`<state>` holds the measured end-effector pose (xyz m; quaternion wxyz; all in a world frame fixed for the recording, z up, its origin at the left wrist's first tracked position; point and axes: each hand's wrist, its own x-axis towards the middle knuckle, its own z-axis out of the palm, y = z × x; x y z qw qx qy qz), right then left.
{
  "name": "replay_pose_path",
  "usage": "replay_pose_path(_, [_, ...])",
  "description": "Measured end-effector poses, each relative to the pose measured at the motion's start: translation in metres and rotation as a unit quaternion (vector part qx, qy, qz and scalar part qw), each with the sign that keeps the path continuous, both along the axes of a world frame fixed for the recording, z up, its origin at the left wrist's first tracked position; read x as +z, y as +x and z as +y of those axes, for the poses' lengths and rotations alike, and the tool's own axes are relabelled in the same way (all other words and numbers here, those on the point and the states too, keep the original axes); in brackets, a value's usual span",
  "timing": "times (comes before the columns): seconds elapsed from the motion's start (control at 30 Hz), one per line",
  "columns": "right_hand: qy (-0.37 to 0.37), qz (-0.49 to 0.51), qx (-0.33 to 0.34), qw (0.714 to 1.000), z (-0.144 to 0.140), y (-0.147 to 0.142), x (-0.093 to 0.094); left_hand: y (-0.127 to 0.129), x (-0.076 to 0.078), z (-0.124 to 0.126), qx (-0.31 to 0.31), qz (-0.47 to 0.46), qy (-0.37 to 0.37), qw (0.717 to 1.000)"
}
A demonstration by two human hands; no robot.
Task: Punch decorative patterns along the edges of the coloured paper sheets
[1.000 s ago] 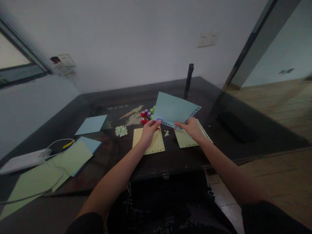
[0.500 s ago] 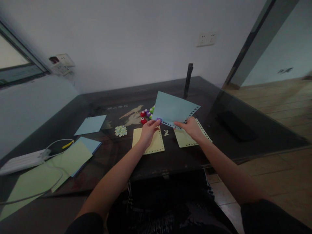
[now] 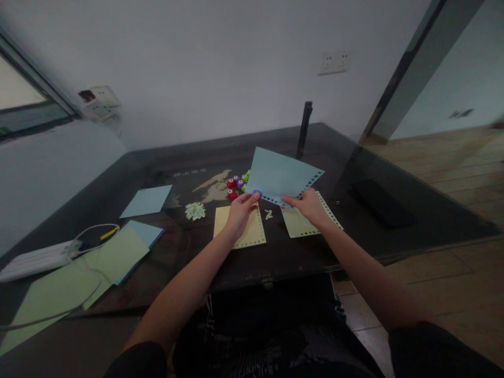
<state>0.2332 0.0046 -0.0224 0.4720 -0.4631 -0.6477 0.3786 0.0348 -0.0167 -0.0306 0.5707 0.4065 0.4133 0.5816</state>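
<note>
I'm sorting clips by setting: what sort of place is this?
Probably a room in a home, used for paper craft: a dark glass-topped table against a plain wall with sockets, wood flooring, and coloured paper sheets with small punches laid out.

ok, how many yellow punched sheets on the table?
2. One sheet lies under the left hand, the other under the right hand. More may be hidden.

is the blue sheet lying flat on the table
No, the blue sheet is lifted off the table, held between the left hand and right hand.
</note>
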Motion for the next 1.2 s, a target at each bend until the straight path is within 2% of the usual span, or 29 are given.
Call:
replay_pose_path(0.43, [-0.014, 0.004, -0.007, 1.0, -0.004, -0.003, 0.007, 0.0, 0.001, -0.001, 0.001, -0.004, 0.013, 1.0])
replay_pose_path(0.8, [-0.007, -0.037, -0.031, 0.999, -0.008, -0.003, 0.013, -0.001, -0.001, 0.001, 0.005, 0.004, 0.028, 1.0])
replay_pose_path(1.2, [0.012, -0.011, -0.01, 1.0, 0.0, 0.0, 0.001, 0.0, -0.002, 0.002, 0.013, 0.002, 0.036, 0.999])
